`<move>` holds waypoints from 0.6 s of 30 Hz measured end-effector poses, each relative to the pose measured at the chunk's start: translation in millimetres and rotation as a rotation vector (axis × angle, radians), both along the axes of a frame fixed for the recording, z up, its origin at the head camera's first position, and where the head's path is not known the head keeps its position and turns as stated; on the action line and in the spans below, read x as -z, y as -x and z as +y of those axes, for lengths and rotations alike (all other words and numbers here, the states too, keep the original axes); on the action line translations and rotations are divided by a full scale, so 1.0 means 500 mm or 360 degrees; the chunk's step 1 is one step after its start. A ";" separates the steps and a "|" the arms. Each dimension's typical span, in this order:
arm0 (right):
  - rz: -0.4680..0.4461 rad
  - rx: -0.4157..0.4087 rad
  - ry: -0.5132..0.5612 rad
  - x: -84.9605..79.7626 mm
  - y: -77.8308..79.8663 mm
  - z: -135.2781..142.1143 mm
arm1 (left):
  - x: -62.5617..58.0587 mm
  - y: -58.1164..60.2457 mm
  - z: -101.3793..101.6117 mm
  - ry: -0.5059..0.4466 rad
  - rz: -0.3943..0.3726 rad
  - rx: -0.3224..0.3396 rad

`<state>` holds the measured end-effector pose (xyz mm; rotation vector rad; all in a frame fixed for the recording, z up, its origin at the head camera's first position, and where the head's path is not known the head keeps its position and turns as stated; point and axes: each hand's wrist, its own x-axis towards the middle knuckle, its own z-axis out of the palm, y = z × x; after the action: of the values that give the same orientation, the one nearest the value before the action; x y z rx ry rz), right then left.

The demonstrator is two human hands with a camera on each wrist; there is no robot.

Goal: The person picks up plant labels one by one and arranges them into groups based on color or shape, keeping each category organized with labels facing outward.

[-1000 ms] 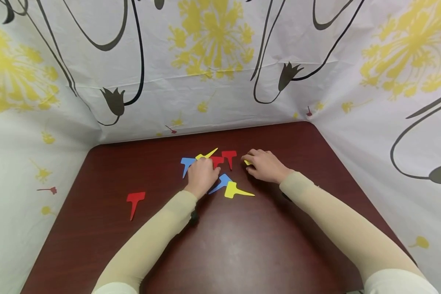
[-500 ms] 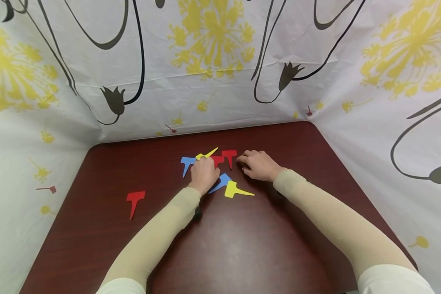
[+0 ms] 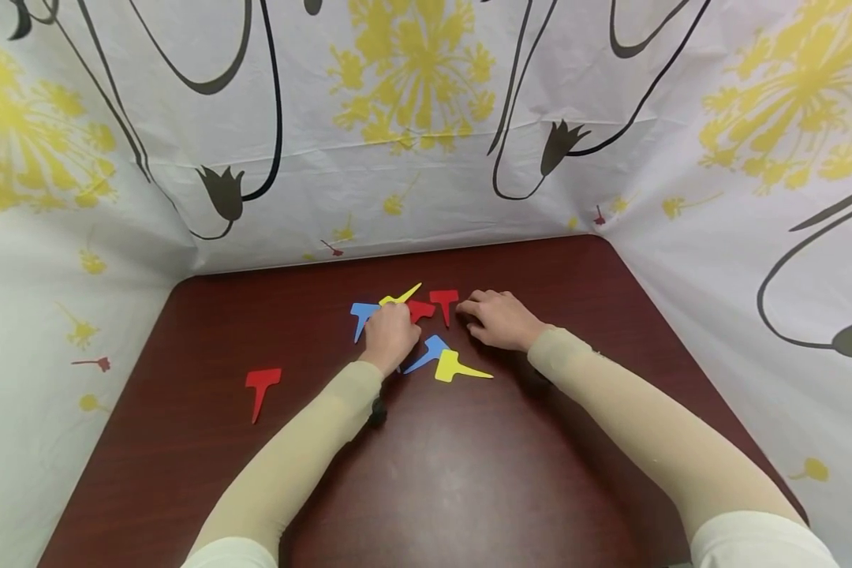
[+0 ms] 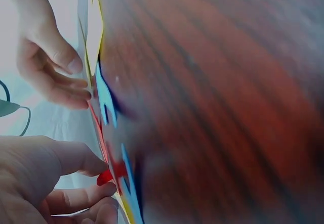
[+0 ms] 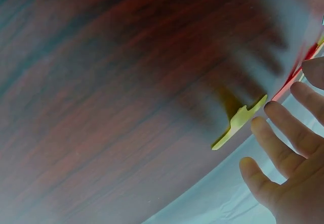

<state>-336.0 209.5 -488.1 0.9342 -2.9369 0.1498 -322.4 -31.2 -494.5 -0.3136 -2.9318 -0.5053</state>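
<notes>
My left hand (image 3: 390,335) is over the cluster of T-shaped plant labels. In the left wrist view its thumb and fingers pinch a red plant label (image 4: 105,177), whose wide end (image 3: 421,310) shows past the hand in the head view. A blue label (image 3: 362,311) and a yellow label (image 3: 401,295) lie beside and behind that hand. My right hand (image 3: 500,319) hovers low over the table, fingers spread and slightly bent. Near its fingertips, in the right wrist view, is a yellow label (image 5: 240,119), hidden beneath the hand from above.
Between the hands lie a red label (image 3: 444,298), a blue label (image 3: 429,349) and a yellow label (image 3: 450,366). Another red label (image 3: 263,380) sits apart at the left. The dark wooden table (image 3: 454,473) meets a patterned curtain (image 3: 426,189) at the back and sides.
My right hand has shifted slightly left, and the yellow label that showed beneath its fingers is out of sight in the head view. The red label at my left hand has turned slightly.
</notes>
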 end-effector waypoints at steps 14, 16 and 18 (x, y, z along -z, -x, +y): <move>0.0005 -0.0010 -0.0013 -0.004 -0.008 0.009 | -0.033 -0.032 -0.057 -0.0010 0.0070 -0.0034; 0.0002 -0.0009 -0.0012 -0.003 -0.008 0.008 | -0.037 -0.037 -0.067 -0.0013 0.0098 -0.0029; -0.0002 -0.0006 -0.0021 -0.002 -0.009 0.007 | -0.043 -0.044 -0.078 -0.0019 0.0129 -0.0024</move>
<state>-331.6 213.2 -487.0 0.9418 -2.9411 0.1317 -300.6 -70.3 -473.2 -0.3033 -2.8494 -0.4958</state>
